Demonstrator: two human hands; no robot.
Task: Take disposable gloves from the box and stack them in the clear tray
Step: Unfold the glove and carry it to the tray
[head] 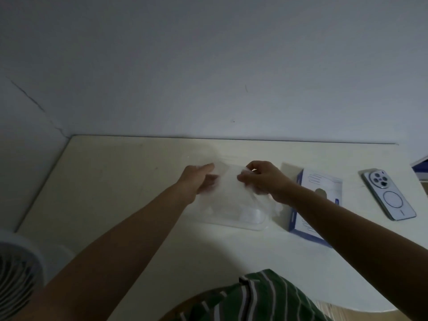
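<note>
At the cream counter (115, 181), we hold one thin, see-through glove (228, 176) spread between both hands, low over the clear tray (254, 226). Our right grip (261, 179) pinches the glove's right edge, fingers curled round the film. Our left grip (200, 180) is at the left edge, thumb laid straight along the top and fingers blurred behind the plastic, so we cannot tell whether it clamps the glove or only props it.

The tray sits in the middle of the counter, directly under the glove. Pale, crumpled patches show through its walls, which we read as gloves already laid inside, though how many is too faint to count. The blue-and-white box (322, 181) lies just beside the tray on its right, its dark opening facing up, partly crossed by our right forearm. Whether more gloves wait inside is hidden.

By our reckoning the job is under way, not finished: this glove has left the box but is not yet down on the stack. It has to be lowered flat, then further pulls from the box follow.

A phone (389, 195) rests face down further right, and a fan (16, 274) stands off the counter's near-left corner.
</note>
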